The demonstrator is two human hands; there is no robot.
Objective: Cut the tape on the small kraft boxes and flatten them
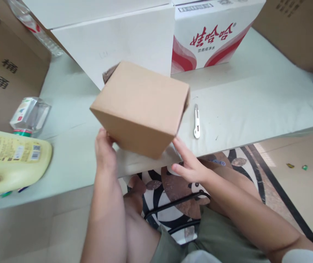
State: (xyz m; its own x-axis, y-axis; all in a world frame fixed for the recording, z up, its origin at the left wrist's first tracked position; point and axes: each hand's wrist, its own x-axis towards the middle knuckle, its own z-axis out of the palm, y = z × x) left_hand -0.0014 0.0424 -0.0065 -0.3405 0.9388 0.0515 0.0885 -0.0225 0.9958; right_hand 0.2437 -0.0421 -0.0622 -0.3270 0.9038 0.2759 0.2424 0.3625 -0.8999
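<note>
A small brown cardboard box (pixel 142 98) is tilted above the table's near edge, in front of the white cartons. My left hand (pixel 105 149) grips its lower left side, the fingertips partly hidden behind the box. At the lower right corner, my right hand (pixel 188 162) supports the box with its fingers; the thumb stands apart from the cardboard. Flaps show at both ends of the box. To its right, a white utility knife (pixel 197 122) lies on the table.
Behind stand a plain white carton (pixel 134 40) and a red-and-white water carton (pixel 205 44). On the left are a large brown carton (pixel 11 69), a clear bottle (pixel 30 113) and a yellow jug (pixel 16 160). The pale table cover (pixel 235 109) ends above my legs.
</note>
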